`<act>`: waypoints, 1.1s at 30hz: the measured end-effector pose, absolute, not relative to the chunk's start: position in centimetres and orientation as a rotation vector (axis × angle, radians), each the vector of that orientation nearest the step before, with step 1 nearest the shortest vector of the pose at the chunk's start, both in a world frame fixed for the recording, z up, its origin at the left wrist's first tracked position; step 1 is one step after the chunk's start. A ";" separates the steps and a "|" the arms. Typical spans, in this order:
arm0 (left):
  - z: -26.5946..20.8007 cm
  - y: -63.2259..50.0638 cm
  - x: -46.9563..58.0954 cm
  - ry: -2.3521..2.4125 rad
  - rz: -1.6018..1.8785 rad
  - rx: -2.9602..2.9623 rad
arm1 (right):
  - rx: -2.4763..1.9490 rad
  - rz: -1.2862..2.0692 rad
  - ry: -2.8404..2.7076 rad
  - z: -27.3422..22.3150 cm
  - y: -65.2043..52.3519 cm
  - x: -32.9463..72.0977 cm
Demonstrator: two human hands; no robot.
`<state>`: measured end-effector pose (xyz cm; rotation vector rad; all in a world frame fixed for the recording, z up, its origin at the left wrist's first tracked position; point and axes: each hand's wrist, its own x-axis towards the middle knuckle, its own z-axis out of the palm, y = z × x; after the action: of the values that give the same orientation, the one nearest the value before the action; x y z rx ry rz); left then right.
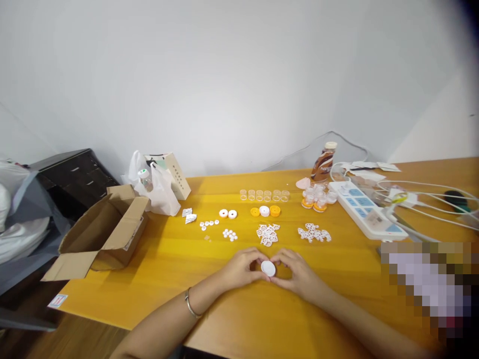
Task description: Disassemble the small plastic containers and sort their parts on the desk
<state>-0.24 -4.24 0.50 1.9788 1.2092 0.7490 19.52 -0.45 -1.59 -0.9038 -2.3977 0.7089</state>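
Note:
Between the fingertips of both hands is a round white cap (268,269), its flat face turned up toward me. My left hand (245,268) pinches it from the left, with a metal bangle on that wrist. From the right, my right hand (295,275) grips the same cap with thumb and fingers. Just beyond the hands lies a heap of white openwork plastic pieces (268,234), with a second such group (314,233) to its right. Farther back stand yellow and white round caps (265,211), two white ring-shaped caps (228,214) and a row of clear cylinders (264,195).
Small white discs (229,235) and foil packets (189,215) lie to the left. An open cardboard box (108,229) and a white plastic bag (164,189) stand at the left edge. On the right are a brown bottle (322,164), clear assembled pieces (318,195) and a power strip (366,209) with cables.

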 end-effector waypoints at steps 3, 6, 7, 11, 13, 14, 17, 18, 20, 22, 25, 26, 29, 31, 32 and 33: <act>0.6 -4.6 0.0 1.227 0.781 1.963 | -0.910 0.693 -2.407 -1.2 -0.6 19.6; 1.1 -4.4 -0.2 1.233 0.891 1.951 | -0.905 0.677 -2.413 -0.9 -0.7 19.6; 1.3 -4.0 -0.5 1.252 0.941 1.954 | -0.902 0.670 -2.414 -0.9 -0.7 19.6; 2.1 -0.6 -2.0 1.445 1.091 1.984 | -0.906 0.651 -2.420 -0.8 -0.8 19.6; 2.3 1.8 -2.7 1.564 1.081 2.026 | -0.908 0.649 -2.428 -0.8 -0.8 19.7; 2.3 3.0 -2.9 1.633 1.046 2.049 | -0.908 0.646 -2.430 -0.8 -0.8 19.7; 1.8 6.0 -2.9 1.781 0.959 2.072 | -0.902 0.636 -2.431 -0.9 -0.7 19.8; 1.6 6.6 -2.7 1.804 0.946 2.071 | -0.900 0.635 -2.431 -0.9 -0.7 19.8; 1.2 7.5 -2.4 1.833 0.928 2.069 | -0.897 0.635 -2.432 -1.0 -0.7 19.8; 0.9 7.9 -2.1 1.852 0.908 2.071 | -0.900 0.635 -2.433 -0.9 -0.7 19.7; 0.8 8.3 -1.8 1.853 0.891 2.078 | -0.908 0.636 -2.437 -0.8 -0.7 19.7; 0.8 8.4 -1.8 1.851 0.887 2.078 | -0.909 0.637 -2.436 -0.7 -0.7 19.7; 1.0 8.5 -1.6 1.848 0.879 2.077 | -0.904 0.643 -2.430 -0.7 -0.7 19.7; 1.4 8.1 -1.5 1.859 0.884 2.075 | -0.898 0.649 -2.431 -0.8 -0.7 19.7; 1.7 7.6 -1.4 1.854 0.909 2.081 | -0.894 0.651 -2.430 -0.9 -0.7 19.7; 2.0 7.0 -1.3 1.825 0.951 2.095 | -0.889 0.655 -2.430 -0.9 -0.6 19.7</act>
<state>-1.32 7.00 2.03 2.0952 1.8252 0.9509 19.73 -0.64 -0.93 -0.8895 -2.4299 0.6548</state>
